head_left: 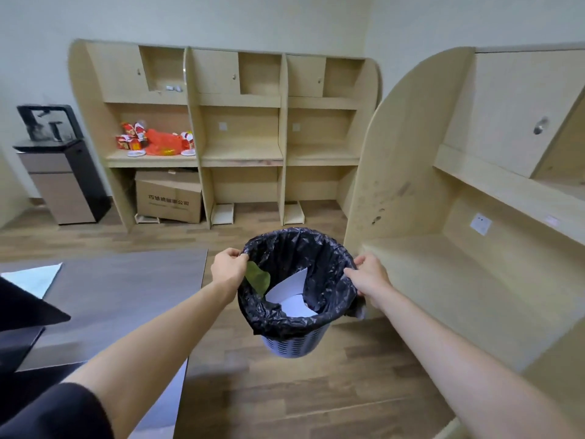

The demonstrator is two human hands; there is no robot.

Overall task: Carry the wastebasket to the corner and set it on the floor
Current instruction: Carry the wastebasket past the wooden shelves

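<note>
While both arms are reaching forward, the left hand (228, 267) and right hand (368, 276) are clamping their grip on opposite rims of the wastebasket (297, 315), which is hanging above the wooden floor (316, 400) beside the desk (120, 299), its black liner (329, 277) holding paper (289, 289).

A wood-plank floor (285, 391) fills the lower view. On it at 12 o'clock stands a row of pale wooden desk cubicles (240, 153), with a cardboard box (169, 198) under the leftmost bay and red packages (158, 142) on its desktop. At 10 o'clock stands a small cabinet (63, 182). At 3 o'clock stands another cubicle desk (443, 280).
</note>
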